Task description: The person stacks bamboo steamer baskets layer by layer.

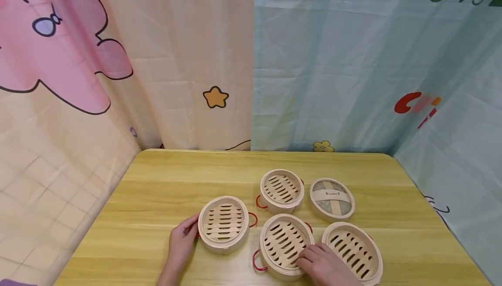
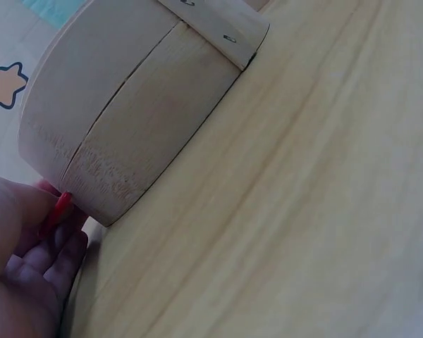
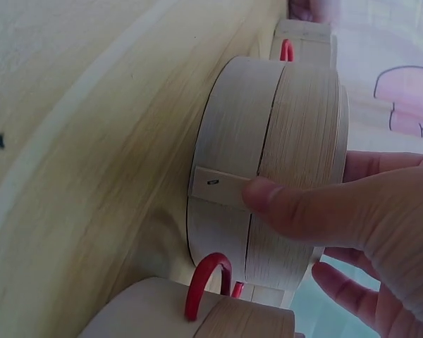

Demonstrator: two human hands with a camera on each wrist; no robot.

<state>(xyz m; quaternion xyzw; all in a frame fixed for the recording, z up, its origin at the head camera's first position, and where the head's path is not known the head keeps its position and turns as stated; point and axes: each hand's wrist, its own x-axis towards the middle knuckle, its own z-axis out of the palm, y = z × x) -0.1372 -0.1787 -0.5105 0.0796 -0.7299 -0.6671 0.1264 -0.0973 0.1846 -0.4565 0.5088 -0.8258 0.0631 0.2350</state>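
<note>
My left hand point(image 1: 182, 239) is at the left side of a round bamboo steamer basket point(image 1: 225, 224) with a slatted floor. In the left wrist view, thumb and fingers pinch its red loop handle point(image 2: 55, 213) low beside the wall. Another steamer basket point(image 1: 285, 241), front and centre, has my right hand point(image 1: 326, 263) at its right edge. The right wrist view shows the thumb pressed on the outer wall point(image 3: 229, 141) and the fingers over the rim side. Both baskets stand on the table.
Behind the centre basket stands a smaller steamer basket point(image 1: 281, 189). To its right lies a round woven lid point(image 1: 332, 199) with crossed bands. Another slatted basket point(image 1: 353, 253) sits close to my right hand. Printed curtains point(image 1: 204, 50) hang behind the wooden table point(image 1: 157, 181).
</note>
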